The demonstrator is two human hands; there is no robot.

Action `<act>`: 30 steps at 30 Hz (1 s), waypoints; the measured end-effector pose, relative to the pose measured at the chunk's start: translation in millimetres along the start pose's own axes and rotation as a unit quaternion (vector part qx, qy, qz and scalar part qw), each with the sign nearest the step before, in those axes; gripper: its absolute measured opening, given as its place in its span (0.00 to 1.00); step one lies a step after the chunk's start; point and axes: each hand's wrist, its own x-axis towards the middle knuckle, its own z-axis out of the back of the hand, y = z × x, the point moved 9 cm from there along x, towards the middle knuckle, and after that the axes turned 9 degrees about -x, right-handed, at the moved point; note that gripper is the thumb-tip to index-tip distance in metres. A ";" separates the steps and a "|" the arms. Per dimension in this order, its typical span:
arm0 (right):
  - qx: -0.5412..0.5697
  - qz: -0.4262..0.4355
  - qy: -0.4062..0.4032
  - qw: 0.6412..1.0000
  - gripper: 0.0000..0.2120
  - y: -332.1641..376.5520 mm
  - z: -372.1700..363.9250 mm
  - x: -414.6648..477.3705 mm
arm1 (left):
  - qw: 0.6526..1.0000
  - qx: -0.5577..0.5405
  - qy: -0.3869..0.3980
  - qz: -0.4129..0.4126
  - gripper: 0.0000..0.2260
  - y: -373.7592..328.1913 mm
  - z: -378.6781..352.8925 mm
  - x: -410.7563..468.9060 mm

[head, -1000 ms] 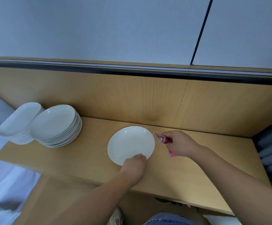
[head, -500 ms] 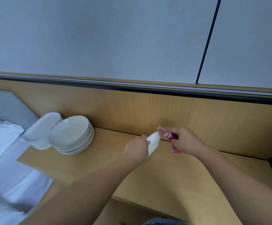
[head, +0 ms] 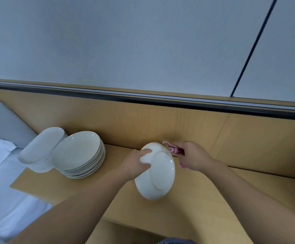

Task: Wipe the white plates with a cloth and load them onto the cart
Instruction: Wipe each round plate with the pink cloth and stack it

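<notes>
- Smooth light wooden shelf [head: 213,199]: flat matt top. All positions below are given relative to it.
- White bed linen [head: 0,182]: soft fabric, lying below the shelf's left end.
- Round white ceramic plate [head: 159,175]: held above the middle of the shelf, clear of the top. It is tilted steeply, with the glossy underside and foot ring facing the camera.
- Left hand [head: 136,164]: thumb and fingers curled over the plate's upper-left rim, gripping it.
- Right hand [head: 194,155]: above the rear of the shelf, just right of the plate. The fist is closed round a folded pink cloth [head: 173,149]. The cloth's free end projects toward the plate's top rim; contact cannot be determined.
- Two stacks of shallow white plates [head: 78,152]: on the shelf's left end, just beside each other and apart from the held plate.
- Wooden back panel [head: 160,124]: rises from the shelf's rear edge and is capped by a dark rail [head: 143,99].
- Pale grey wall [head: 125,41]: smooth, above the rail.
</notes>
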 end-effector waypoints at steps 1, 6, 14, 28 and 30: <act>-0.023 0.007 -0.004 1.000 0.21 3.1 -7.1 9.2 | 1.000 -0.012 0.015 0.001 0.25 7.3 1.3 1.5; -0.179 0.078 -0.030 0.980 0.25 20.9 -48.5 61.1 | 0.995 -0.085 0.044 0.035 0.28 47.7 8.0 7.9; -0.218 0.086 0.063 0.970 0.32 27.5 -118.7 107.5 | 0.986 -0.138 0.077 0.062 0.30 86.9 8.8 10.8; -0.052 -0.079 0.015 0.995 0.26 -55.0 -142.1 57.2 | 0.982 -0.156 0.057 0.084 0.35 119.4 5.9 9.1; -0.011 -0.100 0.004 0.995 0.26 -62.1 -150.5 43.2 | 0.983 -0.151 0.054 0.094 0.38 124.2 3.4 5.0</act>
